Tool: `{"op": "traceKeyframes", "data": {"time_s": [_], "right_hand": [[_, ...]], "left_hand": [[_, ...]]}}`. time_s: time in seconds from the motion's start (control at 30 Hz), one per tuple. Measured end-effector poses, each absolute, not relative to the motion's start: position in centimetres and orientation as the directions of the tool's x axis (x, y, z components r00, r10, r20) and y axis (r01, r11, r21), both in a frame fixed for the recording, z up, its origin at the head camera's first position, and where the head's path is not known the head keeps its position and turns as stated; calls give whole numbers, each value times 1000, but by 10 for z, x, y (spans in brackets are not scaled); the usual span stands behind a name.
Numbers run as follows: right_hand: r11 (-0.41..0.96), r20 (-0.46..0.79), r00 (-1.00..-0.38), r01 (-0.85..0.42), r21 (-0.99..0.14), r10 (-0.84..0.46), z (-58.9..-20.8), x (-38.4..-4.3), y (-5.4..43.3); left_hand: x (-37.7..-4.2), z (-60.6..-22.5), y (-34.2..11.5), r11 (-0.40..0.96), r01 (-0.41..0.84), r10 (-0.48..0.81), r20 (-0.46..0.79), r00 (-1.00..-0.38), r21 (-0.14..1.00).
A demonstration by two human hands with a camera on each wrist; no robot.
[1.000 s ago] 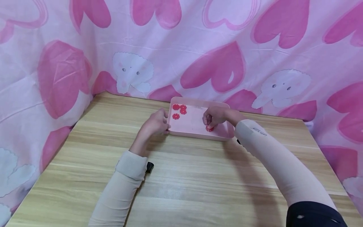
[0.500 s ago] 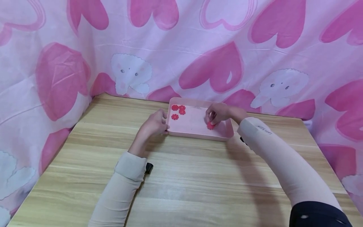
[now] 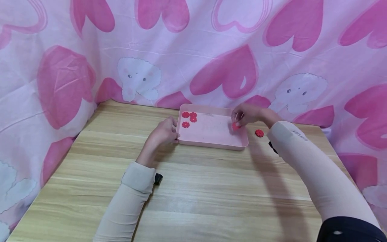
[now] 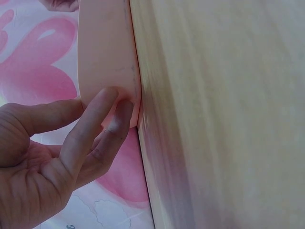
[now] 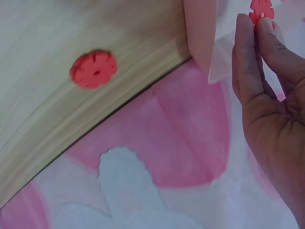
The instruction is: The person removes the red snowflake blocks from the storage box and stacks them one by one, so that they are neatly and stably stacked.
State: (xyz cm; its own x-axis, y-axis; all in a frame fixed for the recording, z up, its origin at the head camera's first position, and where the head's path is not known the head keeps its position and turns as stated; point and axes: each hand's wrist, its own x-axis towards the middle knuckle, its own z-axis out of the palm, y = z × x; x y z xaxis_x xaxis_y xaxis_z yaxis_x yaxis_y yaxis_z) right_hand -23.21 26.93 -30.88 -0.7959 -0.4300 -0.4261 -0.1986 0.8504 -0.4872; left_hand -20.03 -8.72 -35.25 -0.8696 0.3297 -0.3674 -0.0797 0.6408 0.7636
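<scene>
My left hand touches the left end of the shallow pink tray. In the left wrist view its slightly bent fingers rest against the outside of the tray's wall near the corner. My right hand pinches a red notched plastic disc between thumb and fingertips, over the tray's right end. The right wrist view shows this held disc upright at the fingertips. Several matching red discs lie flat in the tray's left part. Another red disc lies on the table right of the tray.
The tray stands near the back edge of a wood-grain table. A pink cloth printed with hearts and white animals hangs close behind the table and along its sides.
My right hand has lifted the disc it pinches and moved it right, toward the tray's right wall. The disc on the table has come into view beside the sleeve. My left hand stays put.
</scene>
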Motion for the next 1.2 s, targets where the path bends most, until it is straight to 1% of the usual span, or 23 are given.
{"op": "traceKeyframes", "data": {"time_s": [0.3,0.5,0.67,0.77,0.93,1.2], "right_hand": [[878,-452,-828,-94,-469,-331,-309,-229,310],[872,-479,-834,-6,-490,-275,-316,-224,340],[864,-494,-836,49,-502,-239,-324,-219,356],[875,-504,-835,59,-481,-221,-331,-218,361],[906,-510,-835,33,-422,-208,-337,-216,369],[917,-520,-833,39,-398,-190,-339,-212,372]], "left_hand": [[-201,-350,-87,648,-95,318,-381,-868,756],[-201,-350,-87,640,-90,326,-376,-867,763],[-201,-350,-88,632,-93,327,-373,-868,769],[-201,-352,-88,630,-88,332,-370,-868,771],[-202,-352,-88,630,-83,339,-369,-865,772],[-202,-353,-88,628,-82,339,-367,-866,774]]}}
